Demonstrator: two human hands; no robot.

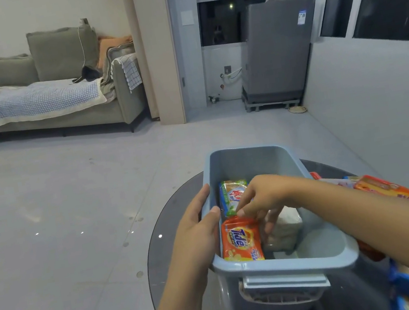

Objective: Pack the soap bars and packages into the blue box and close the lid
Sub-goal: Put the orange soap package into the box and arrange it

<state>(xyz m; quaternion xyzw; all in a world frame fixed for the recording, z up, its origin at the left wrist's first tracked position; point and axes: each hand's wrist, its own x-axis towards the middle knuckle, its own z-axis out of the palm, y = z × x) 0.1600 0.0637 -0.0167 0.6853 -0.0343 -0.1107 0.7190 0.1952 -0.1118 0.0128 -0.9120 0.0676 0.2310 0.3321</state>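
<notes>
I am looking down at the blue box (pixel 284 267), which is sitting on the dark round glass desk (pixel 162 232) with its lid off; I cannot tell where the lid is. Inside, an orange Tide package (pixel 241 242) is standing along the left wall, a green-and-white soap package (pixel 232 197) is lying just beyond it, and a pale wrapped bar (pixel 287 227) is sitting to the right of the Tide. My right hand (pixel 262 199) is reaching down into the box, its grip pinching the top edge of the Tide package. My left hand (pixel 199 226) is holding the box's left rim, thumb hooked over the wall, fingers outside. More orange packages (pixel 390 190) are waiting on the desk to the right, so I judge the packing only partly done. The risk I am seeing: the slick wrapper could slip from that thin pinch and fall flat, wasting room, or the box could slide on the glass if my left hand eases off. Beyond the desk, pale grey floor tiles (pixel 71 204) are running to a grey-green sofa (pixel 53 99) and a grey washing machine (pixel 278 50) by dark windows.
</notes>
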